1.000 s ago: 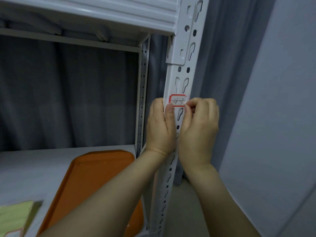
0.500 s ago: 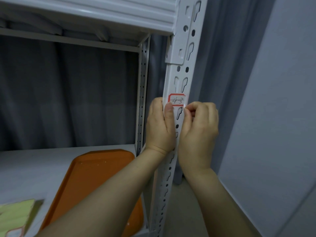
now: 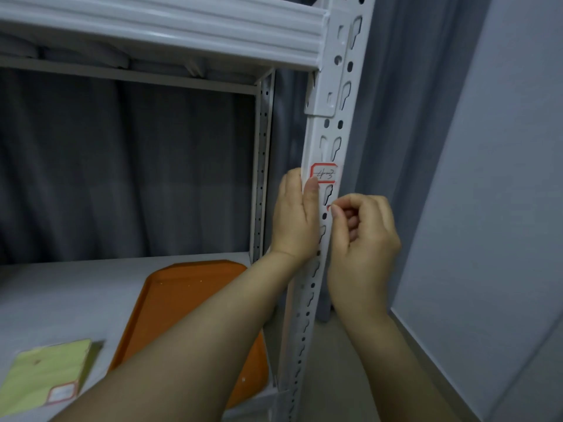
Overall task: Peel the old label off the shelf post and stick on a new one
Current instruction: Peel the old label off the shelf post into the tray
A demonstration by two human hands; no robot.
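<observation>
Standing upright at the front corner of a white metal rack, a shelf post (image 3: 333,129) pierced with keyhole slots is recorded. An old label (image 3: 325,173), red-bordered and bearing handwritten figures crossed through, is seen stuck flat on the front face of the post, below the bracket of the upper beam (image 3: 152,28). The post is clasped just under the label by the left hand (image 3: 294,220): its fingers are wrapped round the post's left edge, and its thumb (image 3: 311,190) is laid up the front face, the tip touching the label's lower left corner. The right hand (image 3: 365,242) is held just beside the post, a little below the label; its grip is closed, thumb and forefinger pinched on a tiny red-edged scrap (image 3: 328,206), too small to be identified. On the lower shelf (image 3: 61,293) an orange tray (image 3: 189,300) is laid, and near it a yellow-green sheet (image 3: 45,370) carrying a small red-bordered sticker (image 3: 62,393). A grey curtain (image 3: 137,178) is hung behind the rack; a pale wall (image 3: 502,178) is noted at the right.
</observation>
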